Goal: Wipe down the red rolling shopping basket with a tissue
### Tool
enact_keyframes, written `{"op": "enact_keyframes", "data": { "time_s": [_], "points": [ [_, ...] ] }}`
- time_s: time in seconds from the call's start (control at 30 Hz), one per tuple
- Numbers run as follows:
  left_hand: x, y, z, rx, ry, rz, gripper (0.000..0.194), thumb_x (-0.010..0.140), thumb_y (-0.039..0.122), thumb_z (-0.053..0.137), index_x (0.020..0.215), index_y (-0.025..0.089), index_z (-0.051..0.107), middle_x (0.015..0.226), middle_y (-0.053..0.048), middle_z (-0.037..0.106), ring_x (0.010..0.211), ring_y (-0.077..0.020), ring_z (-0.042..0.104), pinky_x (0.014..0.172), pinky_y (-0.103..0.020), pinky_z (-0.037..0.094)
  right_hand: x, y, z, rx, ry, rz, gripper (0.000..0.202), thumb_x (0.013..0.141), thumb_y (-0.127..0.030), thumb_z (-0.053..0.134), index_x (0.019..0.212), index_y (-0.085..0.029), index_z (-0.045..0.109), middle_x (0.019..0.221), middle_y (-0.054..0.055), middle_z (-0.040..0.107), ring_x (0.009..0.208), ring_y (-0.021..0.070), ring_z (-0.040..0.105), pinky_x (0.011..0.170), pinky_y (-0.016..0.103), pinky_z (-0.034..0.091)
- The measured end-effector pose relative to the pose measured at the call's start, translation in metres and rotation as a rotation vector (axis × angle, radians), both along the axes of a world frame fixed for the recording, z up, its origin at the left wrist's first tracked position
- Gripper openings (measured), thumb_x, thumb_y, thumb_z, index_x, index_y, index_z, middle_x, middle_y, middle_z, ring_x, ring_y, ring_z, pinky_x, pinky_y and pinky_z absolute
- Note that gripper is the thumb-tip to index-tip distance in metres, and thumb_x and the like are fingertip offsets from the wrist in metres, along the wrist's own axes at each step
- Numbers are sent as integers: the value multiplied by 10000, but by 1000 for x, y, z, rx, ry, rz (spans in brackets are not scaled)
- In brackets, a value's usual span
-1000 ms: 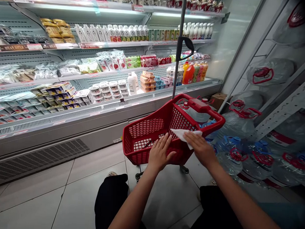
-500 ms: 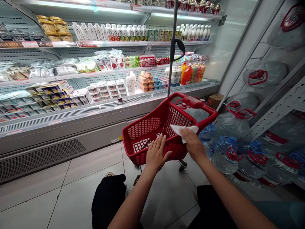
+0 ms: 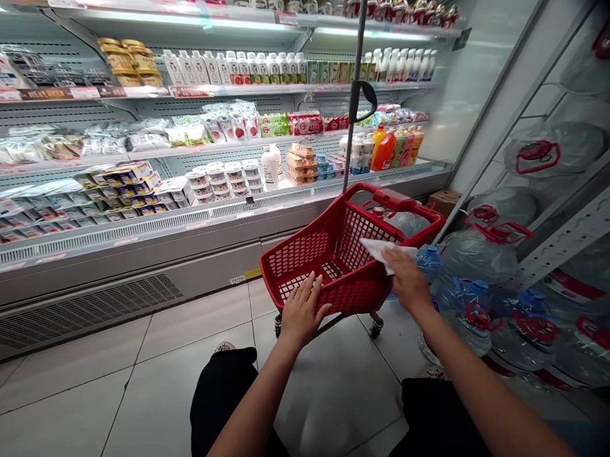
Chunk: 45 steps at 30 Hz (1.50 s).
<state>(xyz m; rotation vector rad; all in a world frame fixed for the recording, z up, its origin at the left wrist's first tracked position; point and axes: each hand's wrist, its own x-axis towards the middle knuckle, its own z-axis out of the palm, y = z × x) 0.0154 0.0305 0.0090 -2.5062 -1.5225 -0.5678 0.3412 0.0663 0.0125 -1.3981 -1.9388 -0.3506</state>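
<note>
A red plastic shopping cart (image 3: 355, 293) with latticed walls stands on the tiles in front of me. My left hand (image 3: 302, 312) lies on its near rim toward the left end, fingers outstretched. In my right hand (image 3: 406, 275) is a white cloth or tissue (image 3: 379, 250), pressed against the cart's upper side edge close to the push handle (image 3: 393, 199). The hand covers part of the cloth. Between the lattice walls, the cart's inside floor shows.
Beyond the cart runs a refrigerated display case (image 3: 198, 265) with bottles, cups and packs on shelves. Large water bottles (image 3: 481, 328) crowd the right side by a white perforated rack (image 3: 575, 224). A grey pole (image 3: 358, 70) with a black handle rises behind the cart.
The view has shifted, so the scene sits farther right. My left hand has slid along the rim toward the cart's front end. My right hand still holds the cloth near the handle.
</note>
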Motion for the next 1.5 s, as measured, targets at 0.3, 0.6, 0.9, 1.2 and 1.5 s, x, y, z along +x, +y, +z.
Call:
{"op": "enact_keyframes", "data": {
  "time_s": [0.3,0.6,0.9,1.2,1.5],
  "points": [
    [1,-6,1,13,-7,-19,721,1061,549,406,1675,269,151,1682,-78,347,1457,-266,483,1136,-435,469,-56,-18,-20,-86,-166,270,847,867,20,303,1650,-298,258,1635,6,433,1527,171,364,1276,477,311],
    [-20,-10,-5,-12,-22,57,670,1063,557,386,1662,315,208,1683,-83,352,1440,-303,492,1123,-484,465,35,12,4,-56,-90,79,760,921,-42,310,1645,-272,291,1673,14,371,1568,200,273,1295,478,276],
    [6,-28,-9,23,-28,81,788,1028,585,469,1664,205,199,1711,-191,229,1442,-349,487,1093,-478,489,-80,-9,-26,-121,-43,283,834,853,-11,330,1651,-244,271,1643,38,425,1563,191,284,1275,486,328],
    [-26,-28,9,46,129,-189,708,1075,512,398,1676,314,81,1707,-9,295,1564,-216,303,1317,-476,168,-37,13,-10,-135,-171,297,823,874,-13,345,1645,-292,277,1633,35,439,1513,190,394,1265,512,324],
    [-20,-28,-5,41,94,-170,783,1068,534,403,1677,218,26,1721,-54,244,1592,-224,221,1298,-460,213,-97,-2,-29,-141,-35,337,834,850,5,340,1646,-235,280,1623,69,452,1538,200,343,1248,491,379]
  ]
}}
